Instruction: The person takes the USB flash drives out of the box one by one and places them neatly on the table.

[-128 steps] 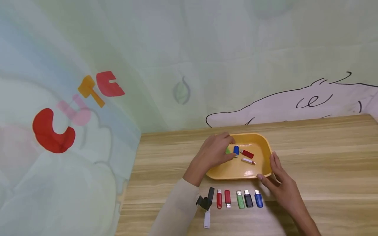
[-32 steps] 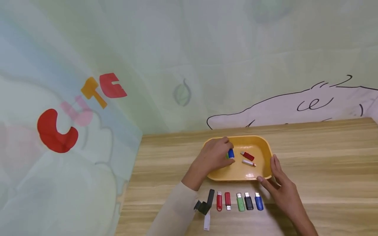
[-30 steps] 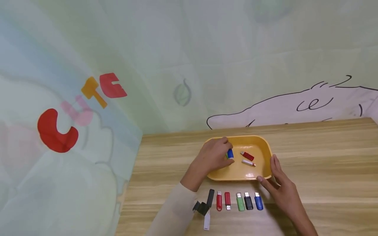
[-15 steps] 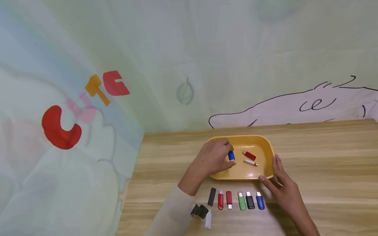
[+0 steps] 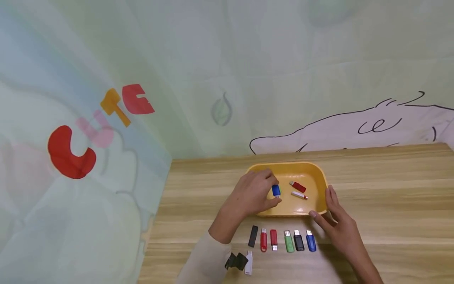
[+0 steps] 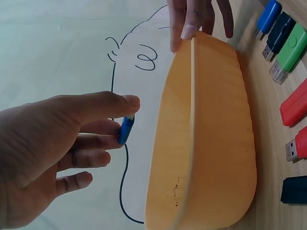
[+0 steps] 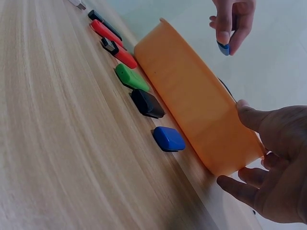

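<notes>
My left hand pinches a blue USB stick between thumb and fingers. The left wrist view shows this blue stick raised above the rim of the yellow tray. Inside the tray lie a red USB stick and a white-and-red USB stick. The tray's left part is hidden behind my left hand. My right hand holds the tray's near right corner, its thumb at the rim and its fingers along the side.
In front of the tray, a row holds a black stick, two red USB sticks, a green one, a black one and a blue one. A white USB stick lies nearer. Behind the wooden table hangs a printed curtain.
The blue stick, earlier lying in the tray beside something green, is now in my left hand, which has shifted slightly left and nearer. The green piece is no longer visible. My right hand stays put.
</notes>
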A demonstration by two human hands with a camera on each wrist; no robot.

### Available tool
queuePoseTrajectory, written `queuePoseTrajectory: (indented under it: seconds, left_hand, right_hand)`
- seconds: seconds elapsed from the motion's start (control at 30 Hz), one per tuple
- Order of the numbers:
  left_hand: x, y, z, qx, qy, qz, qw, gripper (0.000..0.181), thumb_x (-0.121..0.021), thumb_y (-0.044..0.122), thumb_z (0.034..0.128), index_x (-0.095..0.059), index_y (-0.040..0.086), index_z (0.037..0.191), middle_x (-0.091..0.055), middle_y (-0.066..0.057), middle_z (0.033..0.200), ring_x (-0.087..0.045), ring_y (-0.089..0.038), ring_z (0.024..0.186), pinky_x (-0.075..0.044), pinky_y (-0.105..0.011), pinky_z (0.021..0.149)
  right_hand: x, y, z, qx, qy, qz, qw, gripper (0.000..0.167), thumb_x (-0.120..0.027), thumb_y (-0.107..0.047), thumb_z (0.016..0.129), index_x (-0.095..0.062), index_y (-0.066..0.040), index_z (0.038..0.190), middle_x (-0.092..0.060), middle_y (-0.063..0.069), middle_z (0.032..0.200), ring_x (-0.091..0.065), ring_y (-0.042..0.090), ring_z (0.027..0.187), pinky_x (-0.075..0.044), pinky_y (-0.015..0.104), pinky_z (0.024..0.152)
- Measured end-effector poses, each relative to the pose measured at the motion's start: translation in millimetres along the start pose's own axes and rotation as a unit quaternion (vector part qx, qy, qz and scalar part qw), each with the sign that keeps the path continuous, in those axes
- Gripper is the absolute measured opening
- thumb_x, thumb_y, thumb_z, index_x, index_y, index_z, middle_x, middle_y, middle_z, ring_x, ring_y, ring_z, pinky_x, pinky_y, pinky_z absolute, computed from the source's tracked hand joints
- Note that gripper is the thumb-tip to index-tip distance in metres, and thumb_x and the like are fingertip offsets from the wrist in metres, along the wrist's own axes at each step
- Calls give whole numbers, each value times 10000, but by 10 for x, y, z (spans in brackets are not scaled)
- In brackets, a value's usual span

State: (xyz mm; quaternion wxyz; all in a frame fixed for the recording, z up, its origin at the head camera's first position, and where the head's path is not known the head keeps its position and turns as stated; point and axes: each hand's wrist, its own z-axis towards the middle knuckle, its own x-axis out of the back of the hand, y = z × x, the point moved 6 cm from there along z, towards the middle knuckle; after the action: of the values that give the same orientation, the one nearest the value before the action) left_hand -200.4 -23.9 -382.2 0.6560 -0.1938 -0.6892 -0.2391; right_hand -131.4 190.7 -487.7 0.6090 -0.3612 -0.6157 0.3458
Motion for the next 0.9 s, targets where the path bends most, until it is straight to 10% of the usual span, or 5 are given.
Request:
queuePoseTrajectory:
  seconds: [0.9]
  left_hand:
    - [130, -31, -419, 68, 187, -214, 9996, 456, -842, 505, 890, -783, 172, 1196, -708, 20, 1202, -644, -113, 984, -530, -257, 864]
  right_hand:
    - [1, 13, 2, -165, -28, -48, 9998, 895, -754, -326, 995, -199, -116, 1665, -60, 90, 1783, -234, 476, 1587, -462, 384, 983]
